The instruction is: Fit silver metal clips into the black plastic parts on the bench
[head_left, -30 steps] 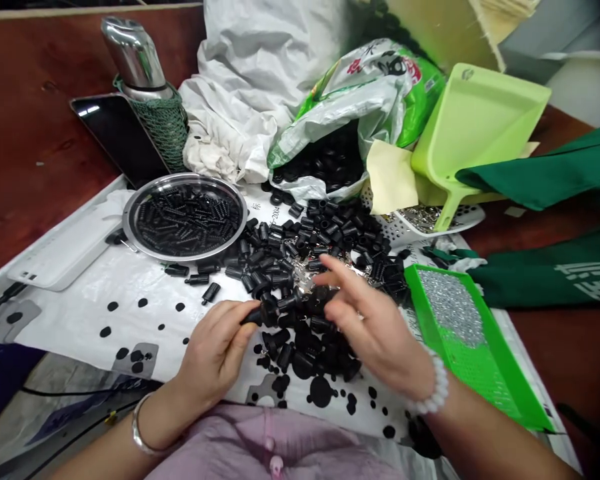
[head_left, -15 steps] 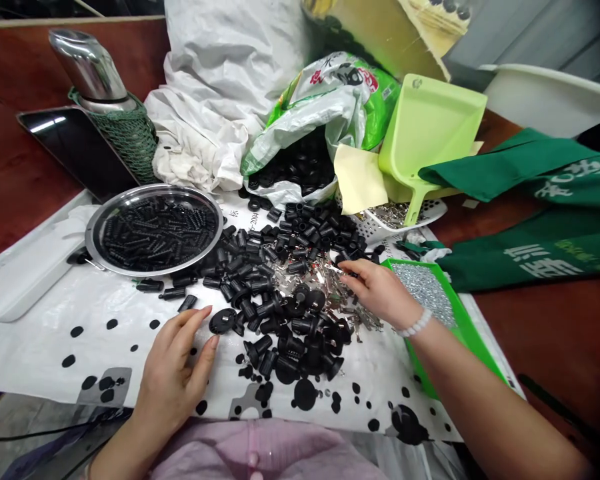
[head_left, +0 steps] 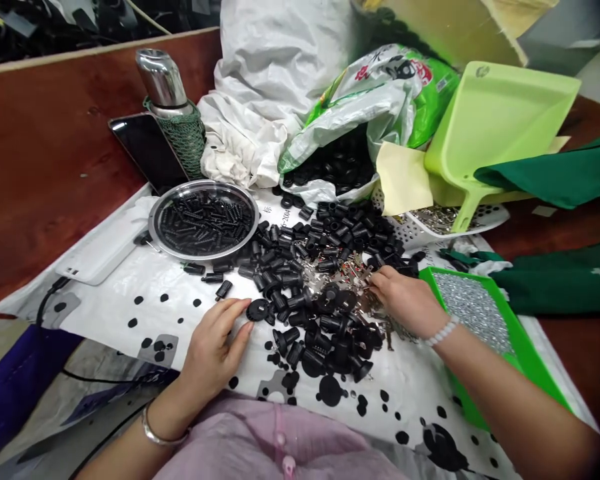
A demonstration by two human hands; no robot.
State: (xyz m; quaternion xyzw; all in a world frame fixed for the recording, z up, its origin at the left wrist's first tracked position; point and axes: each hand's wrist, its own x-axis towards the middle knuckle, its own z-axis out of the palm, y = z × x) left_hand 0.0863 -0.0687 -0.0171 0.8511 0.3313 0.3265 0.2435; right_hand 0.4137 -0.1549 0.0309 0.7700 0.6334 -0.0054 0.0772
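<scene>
My left hand (head_left: pixel 219 343) is at the near left edge of a pile of black plastic parts. Its thumb and index finger are apart beside a round black plastic disc (head_left: pixel 259 309) lying on the sheet. Farther right, my right hand (head_left: pixel 405 300) has its fingertips pinched together over a heap of small metal pieces (head_left: pixel 350 267). A thin metal piece shows at those fingertips, partly hidden. Black tubular plastic parts (head_left: pixel 315 303), some with round flanges, lie between the hands and behind the metal heap.
A metal bowl (head_left: pixel 153 223) of black ribbed pieces stands left, near a phone (head_left: pixel 147 150) and flask (head_left: pixel 163 80). Behind are an opened bag (head_left: pixel 340 113) of black parts and a light-green dustpan (head_left: pixel 510 120). Right, a green tray (head_left: pixel 525 360) holds small silvery pieces.
The view has swung left, so the scene sits farther right. My left fingertips are slightly closer to the black disc. My right hand stays over the metal pieces, its fingertips still pinched.
</scene>
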